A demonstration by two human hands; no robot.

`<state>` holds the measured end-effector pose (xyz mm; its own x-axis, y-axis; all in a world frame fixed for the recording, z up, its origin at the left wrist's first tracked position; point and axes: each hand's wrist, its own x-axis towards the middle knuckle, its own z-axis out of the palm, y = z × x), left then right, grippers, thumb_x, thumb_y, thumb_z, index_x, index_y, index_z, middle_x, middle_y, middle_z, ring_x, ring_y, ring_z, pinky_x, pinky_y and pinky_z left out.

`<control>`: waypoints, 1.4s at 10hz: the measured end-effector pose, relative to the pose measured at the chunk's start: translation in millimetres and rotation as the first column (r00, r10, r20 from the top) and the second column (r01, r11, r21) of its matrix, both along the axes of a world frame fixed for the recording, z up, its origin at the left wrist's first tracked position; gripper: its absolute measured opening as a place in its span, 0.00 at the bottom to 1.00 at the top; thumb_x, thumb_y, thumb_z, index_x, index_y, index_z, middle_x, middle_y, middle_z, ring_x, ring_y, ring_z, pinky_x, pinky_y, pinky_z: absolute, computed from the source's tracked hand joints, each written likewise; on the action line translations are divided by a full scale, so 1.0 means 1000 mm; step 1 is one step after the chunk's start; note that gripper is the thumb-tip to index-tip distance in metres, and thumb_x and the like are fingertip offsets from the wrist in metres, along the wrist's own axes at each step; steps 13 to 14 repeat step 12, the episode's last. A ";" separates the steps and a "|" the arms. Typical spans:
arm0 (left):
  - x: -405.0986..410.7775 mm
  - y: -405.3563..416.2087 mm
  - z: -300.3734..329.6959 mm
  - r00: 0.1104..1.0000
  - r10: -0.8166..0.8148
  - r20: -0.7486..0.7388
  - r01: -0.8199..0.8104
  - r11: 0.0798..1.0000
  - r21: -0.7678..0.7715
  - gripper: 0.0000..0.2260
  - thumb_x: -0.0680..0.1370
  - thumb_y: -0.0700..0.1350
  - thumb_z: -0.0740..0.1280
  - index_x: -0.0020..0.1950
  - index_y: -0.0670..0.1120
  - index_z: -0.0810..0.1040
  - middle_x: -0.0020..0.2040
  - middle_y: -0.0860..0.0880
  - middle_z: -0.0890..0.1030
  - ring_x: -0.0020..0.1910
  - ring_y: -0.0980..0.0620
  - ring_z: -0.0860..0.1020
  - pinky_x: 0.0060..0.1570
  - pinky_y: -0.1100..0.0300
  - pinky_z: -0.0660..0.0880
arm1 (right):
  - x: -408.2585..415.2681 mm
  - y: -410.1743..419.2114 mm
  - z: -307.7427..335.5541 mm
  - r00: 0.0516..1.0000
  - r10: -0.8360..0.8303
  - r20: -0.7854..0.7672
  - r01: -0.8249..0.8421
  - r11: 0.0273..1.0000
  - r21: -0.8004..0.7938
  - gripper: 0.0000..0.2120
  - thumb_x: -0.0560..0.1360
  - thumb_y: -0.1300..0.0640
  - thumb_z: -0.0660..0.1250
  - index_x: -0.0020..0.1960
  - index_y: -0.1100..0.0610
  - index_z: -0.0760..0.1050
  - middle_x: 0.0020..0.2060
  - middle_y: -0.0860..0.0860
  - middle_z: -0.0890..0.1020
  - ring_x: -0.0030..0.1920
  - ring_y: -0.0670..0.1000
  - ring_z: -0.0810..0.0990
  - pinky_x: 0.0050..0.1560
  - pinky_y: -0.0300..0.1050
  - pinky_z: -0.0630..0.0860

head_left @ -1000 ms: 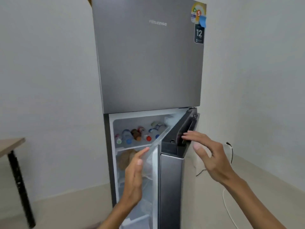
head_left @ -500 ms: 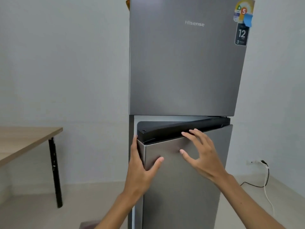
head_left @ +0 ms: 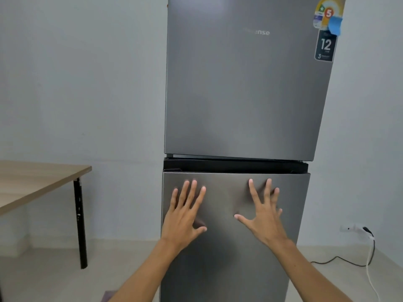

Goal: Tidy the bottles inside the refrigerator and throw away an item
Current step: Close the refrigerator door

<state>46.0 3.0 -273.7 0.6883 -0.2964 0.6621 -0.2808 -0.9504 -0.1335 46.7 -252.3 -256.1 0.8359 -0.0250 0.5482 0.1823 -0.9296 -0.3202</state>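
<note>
A tall grey two-door refrigerator stands in front of me against the wall. Its lower door is closed, with a black strip along its top edge. My left hand lies flat on the lower door's upper left, fingers spread, holding nothing. My right hand lies flat on the door's upper right, fingers spread too. The bottles are hidden behind the closed door.
A wooden table with a black leg stands at the left. At the right, a wall socket has a plug and cables trailing over the pale floor. Stickers mark the upper door's top right corner.
The lower door, open a second ago with bottles showing on a shelf, has swung shut. Both hands moved from its edge onto its front, palms flat.
</note>
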 end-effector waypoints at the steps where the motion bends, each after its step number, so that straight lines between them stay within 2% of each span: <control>1: 0.016 0.009 -0.002 0.995 0.057 -0.084 -0.055 0.998 0.025 0.58 0.65 0.62 0.76 0.80 0.51 0.39 0.80 0.46 0.37 0.78 0.43 0.36 0.76 0.40 0.43 | 0.012 0.011 0.001 0.999 -0.001 -0.032 0.003 0.999 0.049 0.57 0.70 0.42 0.76 0.75 0.32 0.30 0.74 0.47 0.22 0.77 0.66 0.32 0.62 0.79 0.66; 4: 0.024 0.009 0.000 0.977 0.121 -0.176 -0.117 0.993 0.033 0.61 0.63 0.60 0.78 0.79 0.52 0.36 0.80 0.47 0.36 0.78 0.44 0.34 0.74 0.40 0.39 | 0.019 0.010 -0.003 0.998 -0.024 -0.050 0.023 1.000 -0.013 0.54 0.71 0.40 0.72 0.75 0.34 0.29 0.75 0.50 0.25 0.76 0.66 0.31 0.58 0.80 0.67; 7: 0.027 0.013 -0.006 0.985 0.079 -0.152 -0.080 0.997 -0.003 0.61 0.62 0.60 0.79 0.80 0.52 0.40 0.80 0.47 0.39 0.79 0.44 0.37 0.75 0.37 0.47 | 0.025 0.010 -0.010 0.998 -0.067 -0.012 0.066 0.996 -0.064 0.54 0.71 0.36 0.68 0.74 0.35 0.26 0.75 0.52 0.24 0.76 0.67 0.32 0.57 0.79 0.69; 8: 0.029 0.011 -0.007 0.992 0.064 -0.106 -0.065 0.998 -0.004 0.61 0.62 0.60 0.79 0.80 0.52 0.40 0.81 0.48 0.40 0.79 0.45 0.39 0.75 0.38 0.48 | 0.026 0.009 -0.010 0.998 -0.063 -0.022 0.062 0.997 -0.035 0.54 0.71 0.38 0.70 0.74 0.34 0.27 0.75 0.51 0.24 0.76 0.66 0.31 0.58 0.80 0.68; 9: 0.032 0.011 -0.005 0.995 0.044 -0.090 -0.047 0.999 -0.023 0.60 0.62 0.59 0.79 0.80 0.53 0.40 0.81 0.48 0.40 0.79 0.45 0.39 0.75 0.39 0.47 | 0.030 0.008 -0.008 0.998 -0.051 0.030 0.052 0.998 -0.019 0.55 0.71 0.39 0.71 0.74 0.33 0.27 0.75 0.50 0.24 0.76 0.65 0.30 0.58 0.81 0.66; 10: 0.028 0.009 -0.005 0.995 0.030 -0.094 -0.035 0.998 -0.057 0.56 0.67 0.58 0.76 0.80 0.53 0.38 0.80 0.49 0.36 0.78 0.45 0.36 0.75 0.39 0.47 | 0.025 0.010 -0.004 0.998 -0.056 0.034 0.057 0.998 -0.020 0.56 0.70 0.41 0.74 0.76 0.35 0.31 0.76 0.51 0.27 0.77 0.66 0.32 0.58 0.79 0.67; 11: 0.019 0.004 0.003 0.992 -0.081 -0.102 0.061 0.981 -0.182 0.45 0.74 0.62 0.66 0.80 0.53 0.40 0.80 0.51 0.36 0.78 0.49 0.34 0.76 0.45 0.42 | 0.022 0.011 -0.001 0.998 -0.041 0.040 0.042 0.999 -0.025 0.56 0.71 0.47 0.76 0.78 0.37 0.35 0.78 0.53 0.31 0.78 0.68 0.38 0.62 0.73 0.70; 12: -0.027 0.005 -0.040 0.912 -0.245 -0.330 0.061 0.874 -0.482 0.36 0.76 0.66 0.61 0.79 0.59 0.50 0.79 0.60 0.42 0.77 0.58 0.39 0.77 0.54 0.45 | 0.003 0.000 0.007 0.994 0.099 0.040 -0.105 0.979 0.175 0.42 0.73 0.49 0.75 0.78 0.38 0.54 0.81 0.51 0.52 0.80 0.58 0.52 0.71 0.60 0.67; 14: -0.027 0.005 -0.040 0.912 -0.245 -0.330 0.061 0.874 -0.482 0.36 0.76 0.66 0.61 0.79 0.59 0.50 0.79 0.60 0.42 0.77 0.58 0.39 0.77 0.54 0.45 | 0.003 0.000 0.007 0.994 0.099 0.040 -0.105 0.979 0.175 0.42 0.73 0.49 0.75 0.78 0.38 0.54 0.81 0.51 0.52 0.80 0.58 0.52 0.71 0.60 0.67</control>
